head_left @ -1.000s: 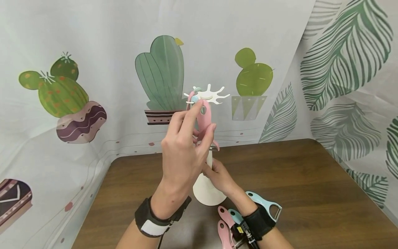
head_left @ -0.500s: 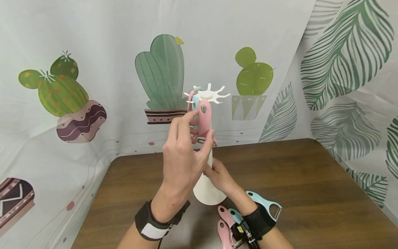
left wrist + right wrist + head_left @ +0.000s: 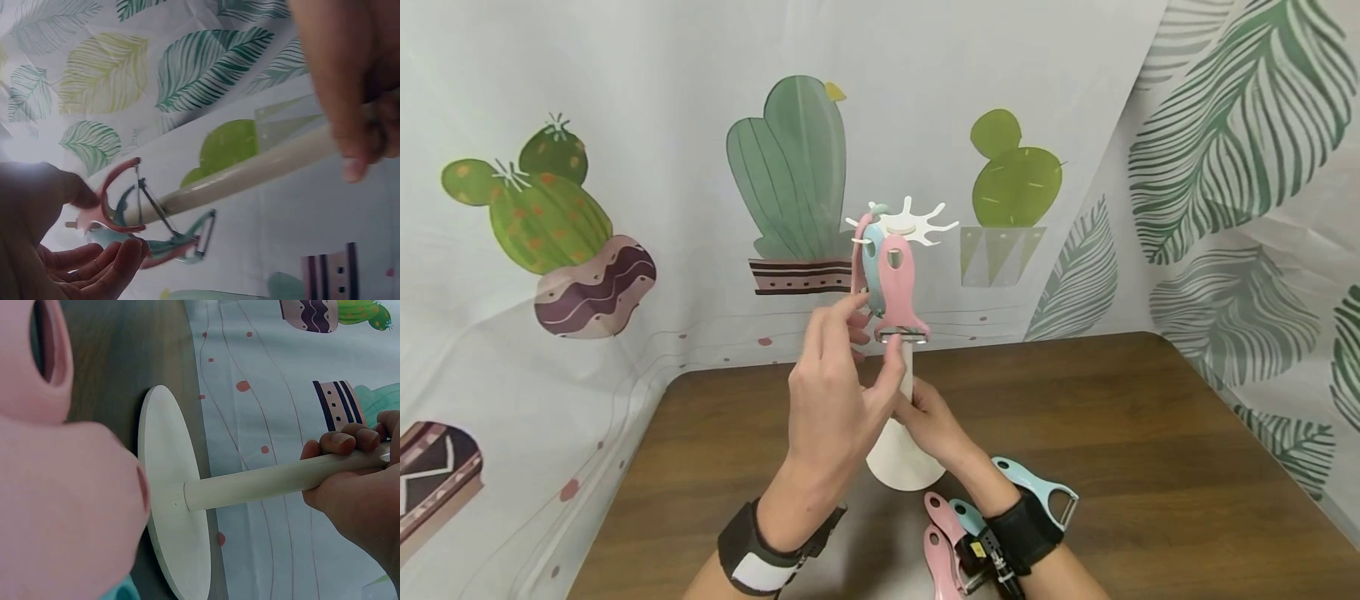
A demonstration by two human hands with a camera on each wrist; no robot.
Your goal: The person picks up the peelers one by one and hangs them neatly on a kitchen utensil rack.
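Observation:
A white stand with a round base and a spoked top rises from the table. From its front spoke hangs a pink peeler, blade down. Beside it on the left hang a light blue peeler and another pink peeler. My left hand is just below and left of these, thumb and fingers spread apart around the front peeler's lower end without gripping it. Lower down, my right hand grips the stand's pole, fingers curled round it.
On the wooden table, close to my right wrist, lie more peelers: a pink one, a second pink one and a light blue one. A patterned cloth hangs behind the table.
My left hand has let go of the front pink peeler and moved down and slightly left. That peeler now hangs straight with its blade showing. My right hand stays on the pole.

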